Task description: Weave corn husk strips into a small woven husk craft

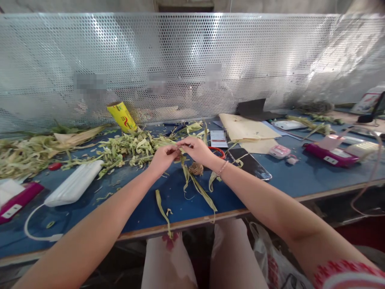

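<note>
My left hand (164,159) and my right hand (197,151) meet over the middle of the blue table (135,208). Their fingertips are pinched together on a dried pale-green leaf strip (185,173), which hangs down below them. A small ball of brown twine (196,168) lies just under my right hand. Beside that wrist, partly hidden, is a red loop handle (219,152). Behind my left hand spreads a heap of curled green leaf strips (129,146). One loose strip (162,208) hangs over the table's front edge.
A perforated metal screen (186,48) runs along the back. A yellow tube (122,116) leans near it. At left lie a white cabled device (75,182) and more dried leaves (24,152). At right are a phone (250,163), tan paper (249,128) and a magenta pack (331,155).
</note>
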Demonstrator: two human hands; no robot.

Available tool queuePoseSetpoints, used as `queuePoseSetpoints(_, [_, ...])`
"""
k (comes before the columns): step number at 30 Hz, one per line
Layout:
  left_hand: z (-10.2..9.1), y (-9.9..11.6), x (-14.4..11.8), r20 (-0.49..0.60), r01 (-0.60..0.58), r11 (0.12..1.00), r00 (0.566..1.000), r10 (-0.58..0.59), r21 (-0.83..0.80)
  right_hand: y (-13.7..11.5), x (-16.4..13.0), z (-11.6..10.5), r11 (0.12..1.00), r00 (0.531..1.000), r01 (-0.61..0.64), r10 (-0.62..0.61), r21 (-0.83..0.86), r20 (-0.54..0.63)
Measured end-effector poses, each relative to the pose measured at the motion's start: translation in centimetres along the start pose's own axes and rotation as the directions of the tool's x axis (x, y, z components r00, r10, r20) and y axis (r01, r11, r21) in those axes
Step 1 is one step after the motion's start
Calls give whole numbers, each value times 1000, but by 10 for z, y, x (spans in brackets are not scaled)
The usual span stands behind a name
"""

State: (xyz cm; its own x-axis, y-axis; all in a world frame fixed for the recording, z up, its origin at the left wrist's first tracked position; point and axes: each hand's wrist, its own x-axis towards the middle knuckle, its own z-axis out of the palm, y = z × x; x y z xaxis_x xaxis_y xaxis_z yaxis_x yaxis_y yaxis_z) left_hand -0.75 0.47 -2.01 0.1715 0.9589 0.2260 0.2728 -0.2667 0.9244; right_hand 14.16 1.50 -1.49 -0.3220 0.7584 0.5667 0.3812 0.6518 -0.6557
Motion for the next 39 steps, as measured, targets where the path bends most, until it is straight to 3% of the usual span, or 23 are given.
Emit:
queuePoseSetpoints(4, [0,1,-1,-9,-25,1000,1000,25,7,-4,-2,-6,971,965,158,-190,-177,-183])
queuePoseSetpoints(9, [-2,3,-2,-37,-27,997,999,30,68,-4,-3,-8,964,983,182,-184,-194,7])
queuePoseSetpoints(12, [-2,2,-1,-37,-62,990,997,67,123,1,-3,-5,954,985,170,-161,-246,58])
queuePoseSetpoints(19, [-2,0,-1,-47,-62,994,997,66,87,2,-3,-3,959,990,135,-121,-250,73])
queuePoseSetpoints(23, [-2,3,-2,-37,-61,986,997,67,155,1,-4,-3,957,988,141,-120,-254,96])
queuePoseSetpoints(32, [-2,-1,-2,-18,-97,930,994,111,356,-4,-7,-2,879,978,192,-135,-437,158])
queuePoseSetpoints(39, [-2,-1,-2,-19,-97,937,994,109,336,-2,-8,-1,873,981,193,-160,-448,111])
